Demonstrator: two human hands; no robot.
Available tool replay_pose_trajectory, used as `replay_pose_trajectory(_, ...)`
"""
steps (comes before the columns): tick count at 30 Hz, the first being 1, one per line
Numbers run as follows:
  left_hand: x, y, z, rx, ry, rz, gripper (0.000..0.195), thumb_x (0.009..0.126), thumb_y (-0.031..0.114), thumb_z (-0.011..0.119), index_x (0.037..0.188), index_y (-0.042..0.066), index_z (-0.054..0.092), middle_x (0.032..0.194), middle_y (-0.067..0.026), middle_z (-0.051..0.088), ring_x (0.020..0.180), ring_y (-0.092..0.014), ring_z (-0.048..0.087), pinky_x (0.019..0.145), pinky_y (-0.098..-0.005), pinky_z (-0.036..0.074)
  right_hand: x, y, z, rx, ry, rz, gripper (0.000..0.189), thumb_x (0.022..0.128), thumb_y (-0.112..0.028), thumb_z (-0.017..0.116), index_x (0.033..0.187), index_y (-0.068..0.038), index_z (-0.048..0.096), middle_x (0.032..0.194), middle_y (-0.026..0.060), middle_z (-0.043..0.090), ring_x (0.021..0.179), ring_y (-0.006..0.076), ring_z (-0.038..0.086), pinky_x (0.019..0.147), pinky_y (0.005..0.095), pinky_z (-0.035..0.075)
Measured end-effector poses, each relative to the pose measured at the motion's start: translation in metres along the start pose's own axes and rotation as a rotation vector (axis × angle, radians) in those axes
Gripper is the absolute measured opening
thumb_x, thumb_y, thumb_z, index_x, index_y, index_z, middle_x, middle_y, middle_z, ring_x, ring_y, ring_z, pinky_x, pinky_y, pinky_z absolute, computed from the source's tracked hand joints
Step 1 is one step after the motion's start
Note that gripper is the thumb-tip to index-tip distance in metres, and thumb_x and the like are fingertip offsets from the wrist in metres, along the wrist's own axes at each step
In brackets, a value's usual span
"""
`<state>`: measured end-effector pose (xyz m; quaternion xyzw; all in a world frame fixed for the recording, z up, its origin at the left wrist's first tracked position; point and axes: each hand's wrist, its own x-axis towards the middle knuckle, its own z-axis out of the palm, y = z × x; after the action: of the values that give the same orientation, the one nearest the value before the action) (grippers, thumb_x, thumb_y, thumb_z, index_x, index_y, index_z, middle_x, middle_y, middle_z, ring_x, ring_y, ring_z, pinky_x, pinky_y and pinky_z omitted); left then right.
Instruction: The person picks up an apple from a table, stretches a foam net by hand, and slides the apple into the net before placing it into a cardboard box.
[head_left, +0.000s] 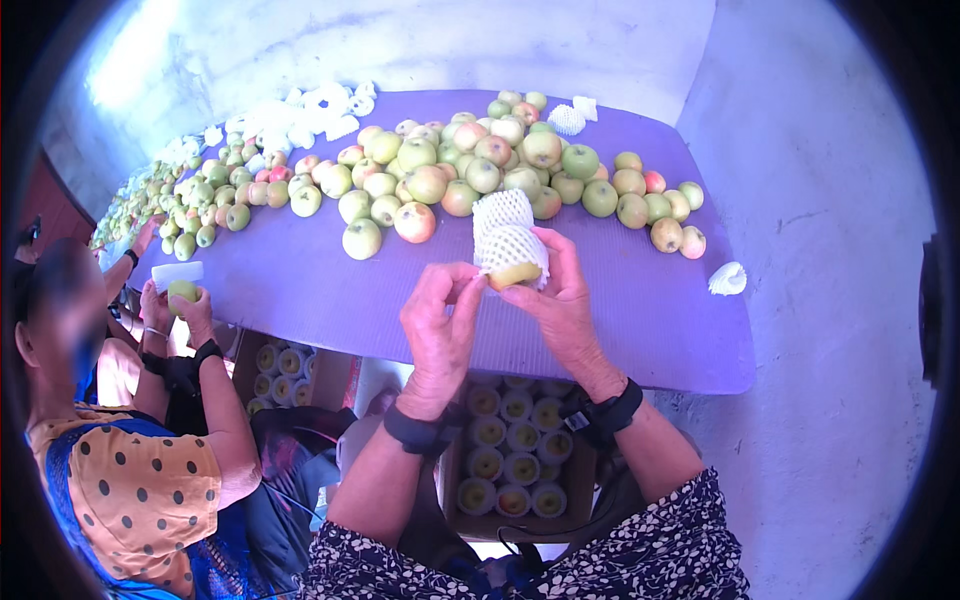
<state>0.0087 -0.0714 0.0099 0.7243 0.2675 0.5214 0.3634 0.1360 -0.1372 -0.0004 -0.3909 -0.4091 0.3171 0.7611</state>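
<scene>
Over the front of the purple table, both my hands are at one apple (514, 277) that is partly covered by a white foam net sleeve (504, 217). The sleeve's far end stands out beyond the apple, and the fruit's yellow-green skin shows at the near end. My left hand (441, 326) pinches the sleeve's near edge between thumb and fingertips. Along the right side, my right hand (564, 304) holds the sleeved apple, thumb below and fingers behind. A large heap of loose green and reddish apples (480, 161) lies just beyond my hands.
The purple ribbed tabletop (322, 289) meets a wall at the back. White foam sleeves (300, 120) lie at the far left, another sleeve (727, 279) at the right edge. Below is a cardboard box (520, 529) of sleeved apples. At left, a co-worker (142, 480) holds an apple.
</scene>
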Motion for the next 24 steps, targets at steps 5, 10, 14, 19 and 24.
replay_pose_trajectory(5,0.001,0.008,-0.008,-0.160,-0.092,-0.055,0.025,0.088,0.021,0.063,0.104,0.002,0.058,0.094,-0.0066,0.062,0.084,-0.016,0.060,0.077,-0.0288,0.049,0.000,-0.003,-0.005,0.017,-0.029,-0.033,0.070,0.074,0.006,0.069,0.134,-0.007,0.035,0.125,0.0081,0.047,0.118,0.0184,0.048,0.098,0.0332,0.044)
replay_pose_trajectory(10,0.009,-0.009,-0.011,-0.965,-0.200,-0.776,0.082,0.089,0.072,0.028,0.137,0.006,0.035,0.130,-0.0148,0.051,0.113,-0.027,0.056,0.090,-0.0384,0.048,-0.001,0.003,-0.008,-0.239,-0.178,-0.151,0.068,0.073,0.000,0.070,0.133,-0.007,0.038,0.127,0.0109,0.047,0.120,0.0202,0.048,0.099,0.0346,0.043)
replay_pose_trajectory(14,0.001,0.002,-0.001,-1.119,-0.386,-0.661,0.077,0.092,0.067,0.028,0.138,0.004,0.035,0.127,-0.0136,0.053,0.110,-0.027,0.057,0.090,-0.0388,0.050,-0.005,0.002,-0.003,-0.492,-0.245,-0.094,0.066,0.075,-0.004,0.070,0.132,-0.005,0.038,0.128,0.0134,0.047,0.120,0.0210,0.048,0.098,0.0351,0.043)
replay_pose_trajectory(19,0.002,-0.013,-0.004,-1.001,-0.306,-0.592,0.071,0.095,0.060,0.032,0.137,0.004,0.035,0.124,-0.0112,0.054,0.108,-0.023,0.058,0.089,-0.0344,0.050,-0.002,-0.004,0.009,-0.582,-0.294,-0.136,0.084,0.076,-0.024,0.073,0.143,-0.004,0.026,0.138,0.0199,0.040,0.127,0.0273,0.044,0.105,0.0407,0.036)
replay_pose_trajectory(24,0.001,-0.011,0.005,-0.903,-0.183,-0.578,0.066,0.097,0.055,0.034,0.137,0.003,0.036,0.123,-0.0103,0.055,0.108,-0.020,0.058,0.089,-0.0323,0.050,0.005,-0.011,0.020,-0.304,-0.074,0.076,0.092,0.077,-0.036,0.072,0.145,-0.004,0.020,0.137,0.0234,0.040,0.128,0.0289,0.043,0.106,0.0396,0.033)
